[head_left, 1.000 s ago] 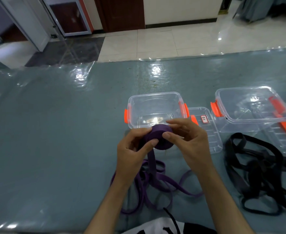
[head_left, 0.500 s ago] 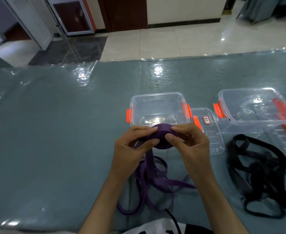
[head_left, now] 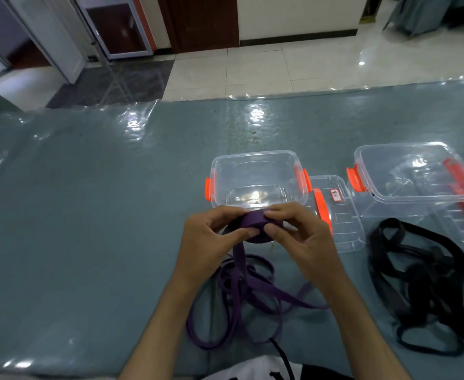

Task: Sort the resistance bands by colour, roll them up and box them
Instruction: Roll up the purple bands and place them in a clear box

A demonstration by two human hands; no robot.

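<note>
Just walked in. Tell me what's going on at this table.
A person is rolling a purple resistance band into a tight coil, held between the left hand and the right hand. The unrolled rest of the purple band trails loose on the grey-green table. Just beyond the hands stands an open clear plastic box with orange latches, nothing in it. A tangle of black bands lies to the right, unrolled, before a second clear box.

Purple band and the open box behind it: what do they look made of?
Purple band: looks like matte woven or rubbery strap; it lies limp in flat loops without shine, though the exact material is unclear. Both hands, left hand and right hand, grip its rolled end. Open box: clear, glossy hard plastic with see-through walls, glare, and orange latches.
</note>
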